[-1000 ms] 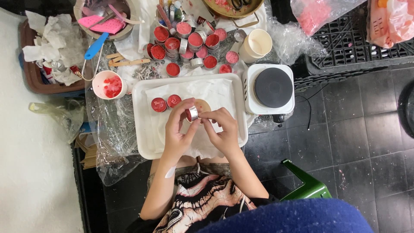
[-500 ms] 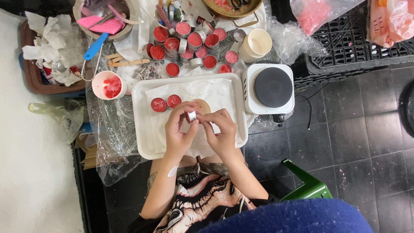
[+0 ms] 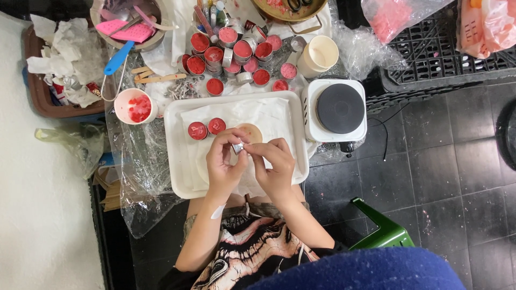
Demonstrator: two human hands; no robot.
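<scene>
The small cup (image 3: 238,147) pinched between the hands is shiny metal. The tray (image 3: 177,177) is smooth white plastic, lined with matt, creased white paper (image 3: 269,115). The two filled cups (image 3: 207,128) show matt red wax. The hotplate (image 3: 339,108) has a dull black disc in a glossy white casing. Crinkled clear plastic film (image 3: 145,172) glistens under the tray.

small metal cup (image 3: 238,147) mostly hidden between fingers (image 3: 230,144), its contents unseen, brass bowl (image 3: 290,12) cut off at top edge
</scene>
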